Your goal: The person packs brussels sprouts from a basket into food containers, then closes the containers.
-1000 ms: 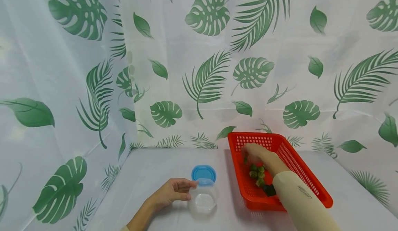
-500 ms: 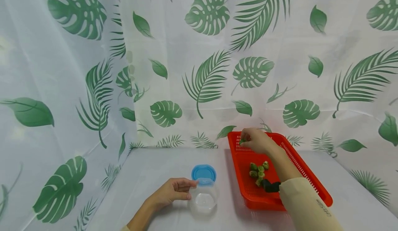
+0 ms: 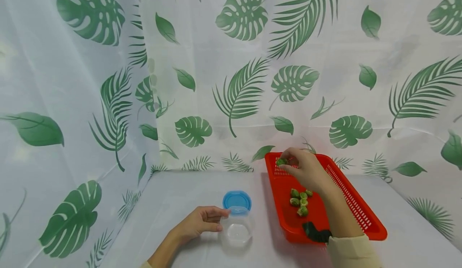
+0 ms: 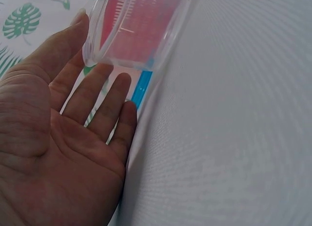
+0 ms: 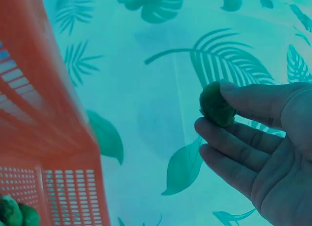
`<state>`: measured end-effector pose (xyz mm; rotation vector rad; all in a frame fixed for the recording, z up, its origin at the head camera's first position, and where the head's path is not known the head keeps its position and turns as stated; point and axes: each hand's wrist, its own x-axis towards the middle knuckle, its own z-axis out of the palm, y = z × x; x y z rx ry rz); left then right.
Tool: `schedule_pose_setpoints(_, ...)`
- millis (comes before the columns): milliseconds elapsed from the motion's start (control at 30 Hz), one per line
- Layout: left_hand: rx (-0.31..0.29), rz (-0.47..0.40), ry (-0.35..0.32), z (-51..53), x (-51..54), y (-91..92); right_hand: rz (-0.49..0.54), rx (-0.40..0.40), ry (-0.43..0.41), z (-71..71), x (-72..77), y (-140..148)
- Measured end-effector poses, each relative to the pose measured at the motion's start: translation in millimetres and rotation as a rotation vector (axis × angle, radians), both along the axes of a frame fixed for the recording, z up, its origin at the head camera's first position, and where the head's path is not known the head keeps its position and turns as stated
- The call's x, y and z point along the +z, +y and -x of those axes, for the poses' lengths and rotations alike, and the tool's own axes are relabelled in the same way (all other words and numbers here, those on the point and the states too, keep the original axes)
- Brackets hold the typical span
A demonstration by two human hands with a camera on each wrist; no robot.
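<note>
My left hand rests its thumb and fingertips against the left side of a clear plastic container standing upright on the table. In the left wrist view the fingers are fairly straight beside the container wall. Over the far left part of a red basket, my right hand pinches a Brussels sprout. The right wrist view shows this green sprout between thumb and fingers. Several more Brussels sprouts lie on the basket floor.
A blue lid lies flat on the table just behind the container. The basket has raised, slotted walls and stands to the container's right. Leaf-printed white sheets hang behind the table and along its left.
My right hand has risen from the basket floor toward the basket's far edge, carrying a sprout. The left hand and container have stayed in place.
</note>
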<state>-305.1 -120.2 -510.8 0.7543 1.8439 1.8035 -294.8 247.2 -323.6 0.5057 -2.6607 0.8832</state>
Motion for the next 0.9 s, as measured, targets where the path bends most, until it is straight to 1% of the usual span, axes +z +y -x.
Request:
schedule_pose_setpoints(167,-0.007,-0.011,-0.007,0.1,-0.6,2.5,0.037,-0.018,0.031,-17.9,-8.9,-3)
schedule_pose_setpoints(300,-0.004,-0.014,-0.014,-1.4,-1.0,2.4,0.066,-0.019,0.062,-26.3,-16.2,-7)
schedule_pose_setpoints(467,0.004,-0.014,-0.02,-2.5,-1.3,1.3,0.103,0.0,0.05,-28.6,-26.4,-8)
schedule_pose_setpoints(633,0.004,-0.012,-0.019,-2.0,-1.2,0.3,0.118,0.019,0.046,-25.9,-35.7,-12)
schedule_pose_setpoints(900,0.012,-0.002,-0.001,-1.5,0.3,-0.7,0.147,0.022,0.058,-23.5,-44.7,-22)
